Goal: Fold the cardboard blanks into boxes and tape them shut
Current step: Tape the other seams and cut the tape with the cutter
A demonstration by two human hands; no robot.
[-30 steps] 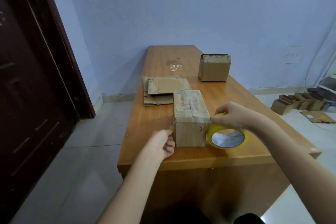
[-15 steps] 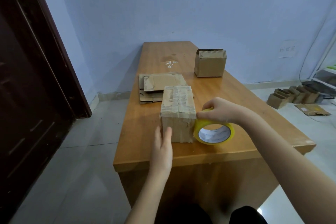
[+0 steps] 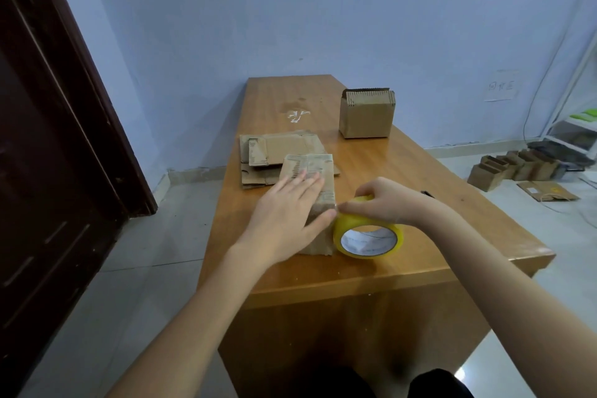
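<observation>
A folded cardboard box (image 3: 315,171) stands near the front of the wooden table (image 3: 403,178). My left hand (image 3: 287,220) lies flat on its top and near end, fingers straight, covering most of the near face. A yellow roll of clear tape (image 3: 368,237) sits on edge just right of the box. My right hand (image 3: 386,200) grips the top of the roll, and a short strip of tape runs from it to the box's near top corner. Flat cardboard blanks (image 3: 268,155) are stacked behind the box.
Another folded box (image 3: 366,115) stands at the table's far right. More small boxes (image 3: 513,166) and a flat piece (image 3: 546,191) lie on the floor at right. A dark door (image 3: 48,145) fills the left side. A white shelf (image 3: 578,119) stands far right.
My left hand has moved from the box's near left corner up onto its top and lies flat there. The right hand has kept hold of the tape roll beside the box.
</observation>
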